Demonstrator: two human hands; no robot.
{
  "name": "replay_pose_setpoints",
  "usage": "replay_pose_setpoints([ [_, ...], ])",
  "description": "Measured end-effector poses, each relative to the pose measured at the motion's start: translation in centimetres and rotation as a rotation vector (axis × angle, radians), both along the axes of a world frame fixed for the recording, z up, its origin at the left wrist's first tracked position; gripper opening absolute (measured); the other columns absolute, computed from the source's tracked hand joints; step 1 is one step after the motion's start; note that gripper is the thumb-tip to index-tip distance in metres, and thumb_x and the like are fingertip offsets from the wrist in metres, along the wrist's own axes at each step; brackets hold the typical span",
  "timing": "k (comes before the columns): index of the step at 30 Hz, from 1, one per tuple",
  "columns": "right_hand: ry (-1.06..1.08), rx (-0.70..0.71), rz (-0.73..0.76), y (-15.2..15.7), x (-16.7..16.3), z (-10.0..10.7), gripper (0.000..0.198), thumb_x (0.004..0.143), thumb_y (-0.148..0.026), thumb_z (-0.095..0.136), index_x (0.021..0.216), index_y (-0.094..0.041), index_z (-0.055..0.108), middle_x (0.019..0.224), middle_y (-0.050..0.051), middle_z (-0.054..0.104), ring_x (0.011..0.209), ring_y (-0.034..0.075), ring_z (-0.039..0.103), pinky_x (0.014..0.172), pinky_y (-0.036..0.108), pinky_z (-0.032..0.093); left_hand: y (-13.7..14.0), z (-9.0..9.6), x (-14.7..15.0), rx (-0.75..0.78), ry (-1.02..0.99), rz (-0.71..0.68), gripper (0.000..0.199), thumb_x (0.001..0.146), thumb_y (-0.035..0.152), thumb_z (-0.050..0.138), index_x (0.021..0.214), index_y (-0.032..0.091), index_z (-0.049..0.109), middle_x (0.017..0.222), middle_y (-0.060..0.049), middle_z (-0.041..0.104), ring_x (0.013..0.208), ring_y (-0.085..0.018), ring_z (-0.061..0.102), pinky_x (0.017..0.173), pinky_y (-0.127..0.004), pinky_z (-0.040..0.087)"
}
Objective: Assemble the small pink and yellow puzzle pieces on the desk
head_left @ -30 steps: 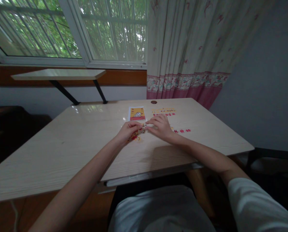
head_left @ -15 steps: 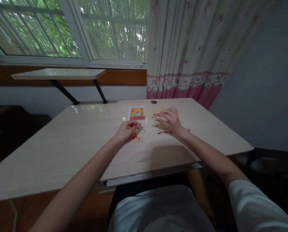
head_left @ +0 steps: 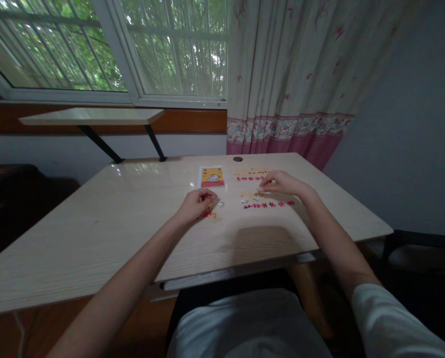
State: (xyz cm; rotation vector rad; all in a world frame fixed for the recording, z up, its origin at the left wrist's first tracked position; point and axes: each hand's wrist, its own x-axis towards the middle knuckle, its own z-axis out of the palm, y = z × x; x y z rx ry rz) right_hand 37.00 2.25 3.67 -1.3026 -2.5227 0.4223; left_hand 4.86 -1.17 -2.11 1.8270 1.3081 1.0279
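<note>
My right hand (head_left: 280, 183) is closed in a pinch on a small jigsaw puzzle piece (head_left: 259, 189), just over a middle row of yellow and white pieces. Below that row runs a line of red puzzle pieces (head_left: 269, 204). Farther back lie more rows, with yellow pieces (head_left: 243, 173) above red ones. My left hand (head_left: 197, 203) rests low over the desk, its fingers curled together; whatever they may hold is hidden. Beside it lie a white puzzle piece (head_left: 221, 204) and a loose pile of red and yellow pieces (head_left: 209, 214), partly covered by the hand.
A picture card (head_left: 212, 177) with a yellow and red cartoon lies behind my left hand. The pale wooden desk (head_left: 125, 223) has a round cable hole (head_left: 237, 159) at the back. A raised shelf (head_left: 95, 115) stands at back left, and a curtain (head_left: 282, 99) hangs behind.
My right hand has moved right and turned, from open fingers over the rows to a pinch at the middle row. The piece rows show more fully. My left hand has barely shifted.
</note>
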Motion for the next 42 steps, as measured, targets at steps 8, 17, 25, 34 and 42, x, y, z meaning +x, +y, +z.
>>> replay_pose_setpoints([
  [8, -0.054, -0.384, -0.127, 1.2, 5.4, -1.5, 0.038, 0.065, -0.048, 0.072, 0.083, -0.016, 0.077, 0.072, 0.004, 0.071, 0.063, 0.013, 0.056, 0.060, 0.025, 0.041, 0.1, 0.2, -0.1, 0.062, 0.150, -0.024, 0.023, 0.071, 0.034, 0.057, 0.077, 0.018, 0.071, 0.075, -0.006, 0.070, 0.066, -0.018, 0.058, 0.062, -0.030, 0.044],
  [17, -0.112, -0.416, -0.167, 1.9, 4.8, -2.9, 0.032, 0.062, -0.042, 0.072, 0.079, -0.015, 0.073, 0.063, 0.001, 0.065, 0.053, 0.010, 0.049, 0.052, 0.023, 0.038, 0.0, 0.3, 0.0, 0.084, 0.231, -0.044, 0.022, 0.073, 0.028, 0.055, 0.079, 0.016, 0.072, 0.070, -0.005, 0.068, 0.058, -0.016, 0.055, 0.057, -0.028, 0.042],
  [25, -0.109, -0.193, -0.195, 1.8, 4.6, -1.9, 0.025, 0.073, -0.034, 0.061, 0.081, -0.014, 0.073, 0.070, 0.004, 0.067, 0.060, 0.012, 0.052, 0.057, 0.024, 0.037, 0.2, 0.4, -0.1, 0.138, 0.365, -0.081, 0.025, 0.078, 0.026, 0.051, 0.084, 0.016, 0.072, 0.079, -0.007, 0.071, 0.064, -0.018, 0.059, 0.062, -0.029, 0.044],
  [34, 0.067, 0.014, 0.060, -1.1, -3.3, -2.5, 0.021, 0.084, -0.024, 0.054, 0.085, -0.013, 0.071, 0.067, 0.002, 0.064, 0.060, 0.010, 0.051, 0.059, 0.022, 0.034, 1.2, -0.8, 1.1, 0.346, 0.774, -0.125, 0.036, 0.086, 0.040, 0.052, 0.100, 0.013, 0.072, 0.094, -0.014, 0.067, 0.094, -0.028, 0.060, 0.088, -0.040, 0.046],
  [42, 0.060, 0.132, 0.393, -4.8, -9.9, -5.5, 0.016, 0.086, -0.022, 0.057, 0.089, -0.018, 0.072, 0.077, 0.003, 0.069, 0.073, 0.013, 0.060, 0.073, 0.024, 0.041, 1.3, -0.9, 0.8, 0.286, 0.713, -0.194, 0.023, 0.085, 0.030, 0.054, 0.096, 0.016, 0.069, 0.090, -0.010, 0.065, 0.092, -0.025, 0.058, 0.087, -0.037, 0.044],
])
